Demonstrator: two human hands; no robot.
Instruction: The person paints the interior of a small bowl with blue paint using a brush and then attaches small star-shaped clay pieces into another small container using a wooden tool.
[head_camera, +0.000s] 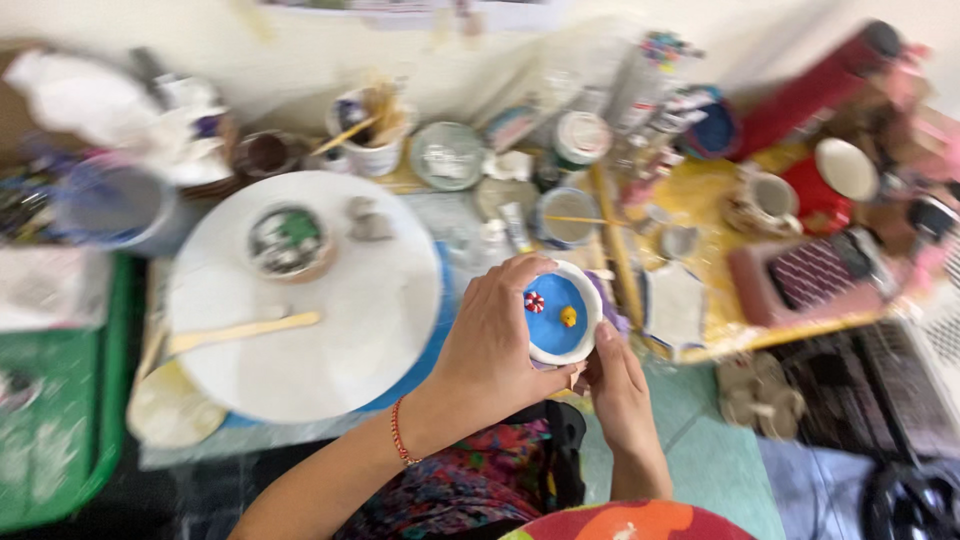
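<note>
Head view: we found the small white bowl (561, 312), blue inside with 2 tiny figures, held near centre, right of the round white board (300, 300). We judged level, steady support advisable. The left hand (490, 350) curled closed around its rim; the right hand (615, 385) gripped underneath.

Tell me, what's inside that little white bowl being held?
The white bowl has a blue inside holding a small red-and-white striped piece and a small yellow piece. The left hand and right hand cover its underside.
</note>
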